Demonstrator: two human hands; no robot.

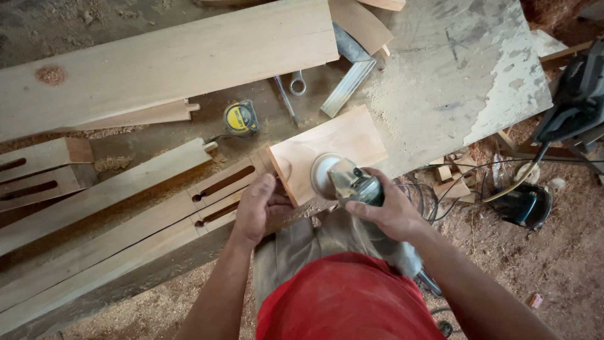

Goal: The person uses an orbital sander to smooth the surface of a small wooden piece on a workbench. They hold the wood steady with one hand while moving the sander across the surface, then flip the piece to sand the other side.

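At the far left of the desk (pixel 440 75) lie slotted pale timbers (pixel 38 173), and above them a wide pale plank (pixel 170 60) runs across the top of the view, a reddish knot near its left end. Below the plank, long boards (pixel 107 214) lie side by side on a slant, their right ends cut with dark narrow slots just beside the left hand. A yellow tape measure (pixel 241 118) sits on the dusty surface between the plank and these boards, with a metal spanner (pixel 297 82) near it to the right and a grey metal strip (pixel 348 88) beside that. The left hand (pixel 258 211) rests at the near left corner of a small reddish wood panel (pixel 330 154), its fingers (pixel 272 204) curled together and pressed against the panel's edge, pinning it on the desk. The panel lies flat, tilted slightly, at the near edge of the desk in the middle of the view. On its near right part sits the round pad of a power sander (pixel 346 179), the disc touching the wood. The right hand (pixel 393 211) is wrapped over the sander's dark body, fingers closed tight around it. Right of the desk's worn white-painted end, the sawdust floor carries small wood offcuts (pixel 450 179), looping black cables and a dark power tool (pixel 525 204); another dark machine (pixel 576 101) stands at the right edge.
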